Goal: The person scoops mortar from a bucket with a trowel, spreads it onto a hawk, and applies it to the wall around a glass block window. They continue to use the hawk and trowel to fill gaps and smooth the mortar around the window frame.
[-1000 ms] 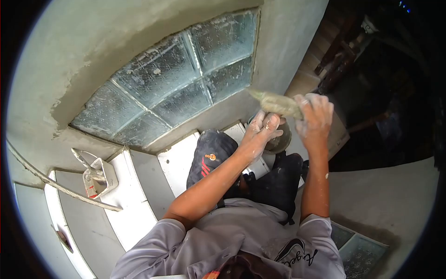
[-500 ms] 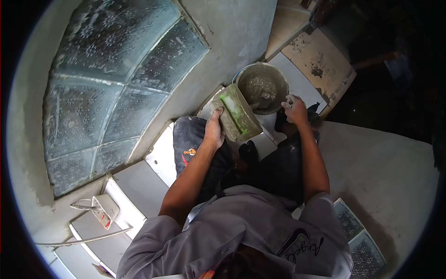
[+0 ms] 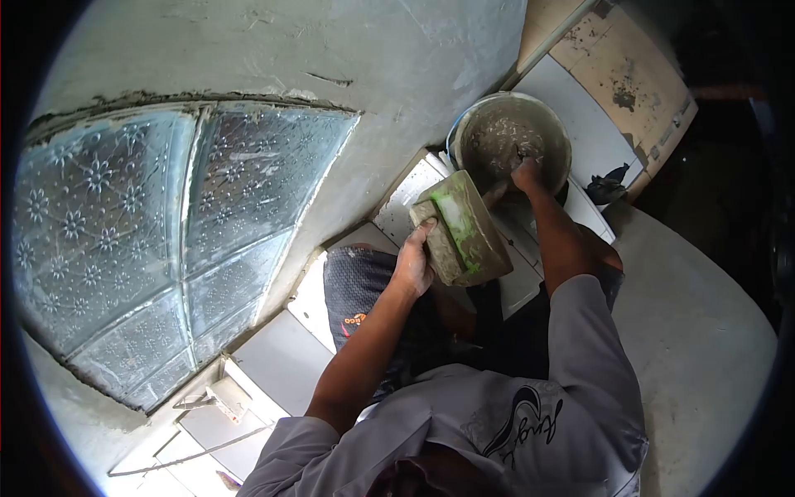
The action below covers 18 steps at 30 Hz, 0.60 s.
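Observation:
My left hand (image 3: 414,263) is closed round the thick handle of a plastering float (image 3: 478,228). The float is tilted, its green-streaked back facing up and smeared with grey mortar. Beside it stands a round bucket (image 3: 560,132) with wet grey mortar (image 3: 503,137) inside. My right hand (image 3: 525,175) reaches over the near rim into the bucket, fingers closed at the mortar's surface. What those fingers grip is mostly hidden; only a small dark part shows past them.
A patterned glass-block window (image 3: 108,224) fills the wall on the left. White tiled steps (image 3: 281,360) run down to the lower left, with a small mortar-stained box (image 3: 229,399) on one. A stained wooden board (image 3: 621,79) lies beyond the bucket, near a dark cloth-like item (image 3: 607,184).
My right hand has moved from beside the bucket's rim into the bucket. My left hand still grips the float. The view has shifted, with the window and bucket appearing larger.

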{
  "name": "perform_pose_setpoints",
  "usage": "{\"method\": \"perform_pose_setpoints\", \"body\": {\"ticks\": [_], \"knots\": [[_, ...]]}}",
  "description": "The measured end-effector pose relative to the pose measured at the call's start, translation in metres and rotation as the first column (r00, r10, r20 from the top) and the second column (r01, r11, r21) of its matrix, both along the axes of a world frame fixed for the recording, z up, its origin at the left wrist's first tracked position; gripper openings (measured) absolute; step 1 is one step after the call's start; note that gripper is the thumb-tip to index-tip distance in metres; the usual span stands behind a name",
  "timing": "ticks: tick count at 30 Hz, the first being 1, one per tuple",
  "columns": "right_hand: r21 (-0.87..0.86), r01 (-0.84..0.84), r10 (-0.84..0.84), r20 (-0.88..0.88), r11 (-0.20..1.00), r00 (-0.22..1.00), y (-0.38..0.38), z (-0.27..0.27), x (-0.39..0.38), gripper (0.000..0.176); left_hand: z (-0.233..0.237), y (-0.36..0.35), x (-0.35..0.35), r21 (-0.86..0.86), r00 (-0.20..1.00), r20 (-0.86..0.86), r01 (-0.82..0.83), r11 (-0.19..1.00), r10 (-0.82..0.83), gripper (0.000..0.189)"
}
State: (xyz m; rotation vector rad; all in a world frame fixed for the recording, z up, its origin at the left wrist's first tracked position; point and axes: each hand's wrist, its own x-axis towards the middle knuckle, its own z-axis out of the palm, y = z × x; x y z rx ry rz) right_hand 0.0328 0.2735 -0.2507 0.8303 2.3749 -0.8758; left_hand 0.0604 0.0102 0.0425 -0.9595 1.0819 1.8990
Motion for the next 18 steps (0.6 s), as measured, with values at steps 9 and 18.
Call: {"method": "perform_pose_setpoints", "body": {"ticks": [9, 18], "knots": [[-0.066, -0.111, 0.095, -0.215, 0.992, 0.972, 0.034, 0.197, 0.006, 0.044, -0.045, 0.023, -0.02, -0.006, 0.993, -0.016, -0.121, 0.993, 0.121, 0.053], [-0.105, -0.258, 0.19, -0.434, 0.96, 0.881, 0.015, 0.358, 0.135, 0.052, -0.07, 0.028, -0.03, -0.035, 0.963, -0.11, -0.25, 0.968, 0.245, 0.054]]}}
